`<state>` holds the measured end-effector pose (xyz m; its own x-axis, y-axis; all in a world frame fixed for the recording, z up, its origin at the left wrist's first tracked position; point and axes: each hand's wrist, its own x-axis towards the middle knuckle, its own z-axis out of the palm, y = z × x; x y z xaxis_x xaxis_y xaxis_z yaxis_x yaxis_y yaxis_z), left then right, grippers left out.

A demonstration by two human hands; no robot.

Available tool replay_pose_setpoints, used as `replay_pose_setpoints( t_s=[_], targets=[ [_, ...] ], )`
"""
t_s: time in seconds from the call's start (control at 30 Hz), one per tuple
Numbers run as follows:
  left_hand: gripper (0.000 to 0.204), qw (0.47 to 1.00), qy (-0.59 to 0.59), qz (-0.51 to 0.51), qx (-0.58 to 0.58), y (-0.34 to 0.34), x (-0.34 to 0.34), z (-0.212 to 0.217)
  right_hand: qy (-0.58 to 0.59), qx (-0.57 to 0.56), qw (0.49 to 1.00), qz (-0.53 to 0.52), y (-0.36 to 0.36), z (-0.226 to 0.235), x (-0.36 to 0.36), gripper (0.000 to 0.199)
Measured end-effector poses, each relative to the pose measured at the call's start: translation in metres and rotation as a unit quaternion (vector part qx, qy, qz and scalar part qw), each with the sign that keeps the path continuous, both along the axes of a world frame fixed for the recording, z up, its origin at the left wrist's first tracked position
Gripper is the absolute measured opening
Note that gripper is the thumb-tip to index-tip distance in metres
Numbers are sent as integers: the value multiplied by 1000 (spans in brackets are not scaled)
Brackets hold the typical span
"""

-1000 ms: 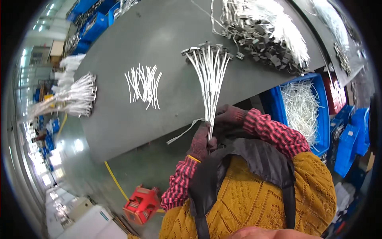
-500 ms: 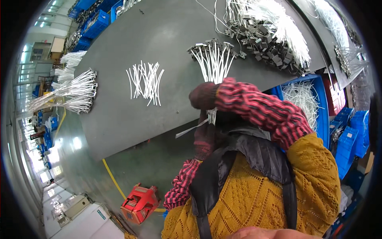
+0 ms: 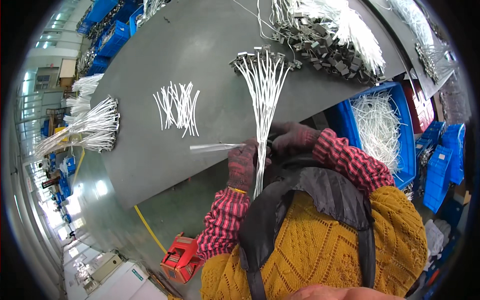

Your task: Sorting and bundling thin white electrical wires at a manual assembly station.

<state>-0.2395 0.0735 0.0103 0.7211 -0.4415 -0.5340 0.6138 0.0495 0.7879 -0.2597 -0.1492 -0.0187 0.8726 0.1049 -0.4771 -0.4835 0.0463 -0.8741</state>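
Your right hand (image 3: 292,140), which half a second earlier was raised over the wires with the forearm across the view, had dropped back to the table edge beside your left. The bundle of white wires (image 3: 263,95) lay much where it had been, fanned on the grey table (image 3: 200,60) with its metal-tipped ends pointing away from you and its near ends gathered over the table edge. Your left hand (image 3: 243,162), gloved, was clenched around those gathered ends, and a clear strip (image 3: 216,147) stuck out from it to your left. Your right hand, also gloved, sat just beside the bundle; I could not tell whether it gripped anything. A small loose batch of white wires (image 3: 177,106) lay well apart on the table, and a blue bin (image 3: 400,100) of more wire stood to your right.
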Motion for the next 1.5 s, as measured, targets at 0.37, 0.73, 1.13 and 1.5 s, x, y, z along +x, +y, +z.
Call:
replay_pose_setpoints(
  t_s=[0.37,0.73,1.13,1.5],
  targets=[
    [23,914,-296,86,264,0,-13,-59,-144,14,981,132,-7,22,-12,24],
    [36,871,-423,249,2,-5,-16,-24,-24,-100,984,145,46,37,8,31],
    [11,899,-370,222,77,12,-6,-7,60,135,989,19,28,20,14,26],
    [19,888,-429,158,53,8,-5,-15,83,127,988,-31,33,30,13,26]
  ],
)
